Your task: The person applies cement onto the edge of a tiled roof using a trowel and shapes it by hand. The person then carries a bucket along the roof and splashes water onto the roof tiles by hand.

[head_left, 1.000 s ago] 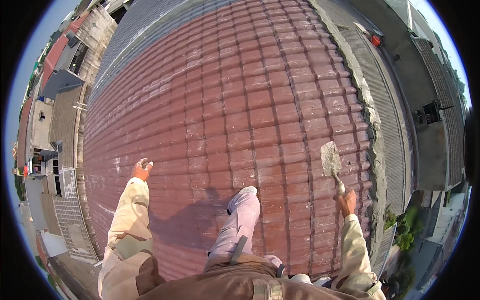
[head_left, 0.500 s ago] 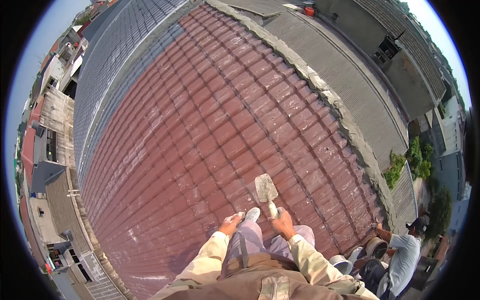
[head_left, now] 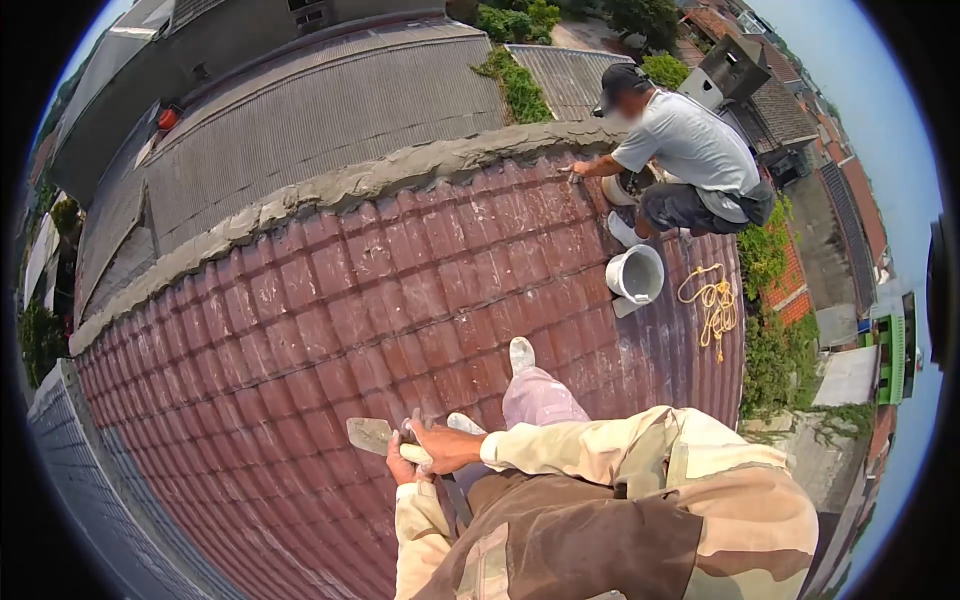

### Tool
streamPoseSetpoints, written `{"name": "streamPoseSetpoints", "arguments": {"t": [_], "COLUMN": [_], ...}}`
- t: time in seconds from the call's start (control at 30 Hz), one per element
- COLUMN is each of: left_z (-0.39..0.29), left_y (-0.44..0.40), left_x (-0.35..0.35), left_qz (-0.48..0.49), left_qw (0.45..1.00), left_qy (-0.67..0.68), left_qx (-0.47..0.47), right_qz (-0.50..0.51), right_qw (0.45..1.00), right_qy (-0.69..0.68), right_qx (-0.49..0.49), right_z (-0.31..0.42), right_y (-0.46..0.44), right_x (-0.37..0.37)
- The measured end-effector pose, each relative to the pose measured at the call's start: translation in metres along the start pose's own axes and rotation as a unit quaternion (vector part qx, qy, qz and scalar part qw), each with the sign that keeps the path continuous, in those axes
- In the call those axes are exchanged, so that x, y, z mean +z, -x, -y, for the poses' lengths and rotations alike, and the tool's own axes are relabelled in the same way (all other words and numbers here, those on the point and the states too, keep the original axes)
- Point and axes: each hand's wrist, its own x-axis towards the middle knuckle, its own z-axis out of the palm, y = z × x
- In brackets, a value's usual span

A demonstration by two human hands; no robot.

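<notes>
- As our two hands meet above the red roof tiles [head_left: 300, 360], the trowel [head_left: 381, 440] lies at our fingers, its long axis running across our view, blade [head_left: 368, 434] leftward.
- Our left hand [head_left: 402, 467] seems closed around the handle [head_left: 416, 455], nearer to it; our right hand [head_left: 452, 447] reaches over beside the neck, and we cannot tell whether it grips.
- Half a second ago our right hand held the trowel, blade pointing ahead, our left apart; the co-worker [head_left: 690, 140] and white bucket [head_left: 617, 272], then lower right, now show upper right.
</notes>
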Motion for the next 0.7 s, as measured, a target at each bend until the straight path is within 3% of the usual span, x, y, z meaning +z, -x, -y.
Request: {"name": "streamPoseSetpoints", "arguments": {"t": [0.1,0.17,0.2,0.27,0.47,0.53,0.6,0.7], "left_z": [-0.01,-0.015,-0.017,-0.021,-0.033,-0.039,-0.049,-0.05], "left_y": [-0.003,-0.016,-0.021,-0.028,-0.01,0.008,0.015,0.05], "left_x": [0.017,-0.012,-0.03,-0.07,-0.198,-0.224,-0.297,-0.278], "left_qz": [-0.019,-0.056,-0.078,-0.119,-0.25,-0.281,-0.314,-0.365], "left_qw": [0.997,0.995,0.994,0.992,0.966,0.956,0.948,0.924], "left_qy": [0.075,0.078,0.067,0.03,-0.04,-0.075,-0.044,-0.09], "left_qx": [0.007,-0.022,-0.023,-0.025,-0.048,-0.044,0.007,0.065], "right_qz": [-0.072,-0.173,-0.254,-0.308,-0.548,-0.576,-0.573,-0.556], "right_qw": [0.993,0.963,0.945,0.844,0.584,0.555,0.539,0.524], "right_qy": [-0.08,-0.151,-0.121,-0.368,-0.524,-0.487,-0.501,-0.503], "right_qx": [0.057,0.141,0.169,0.241,0.291,0.35,0.361,0.404], "right_z": [-0.035,-0.08,-0.113,-0.151,-0.243,-0.264,-0.312,-0.371], "right_y": [0.011,0.023,0.03,0.067,0.213,0.243,0.274,0.277], "right_x": [-0.029,-0.045,-0.047,-0.074,-0.113,-0.117,-0.106,-0.104]}}
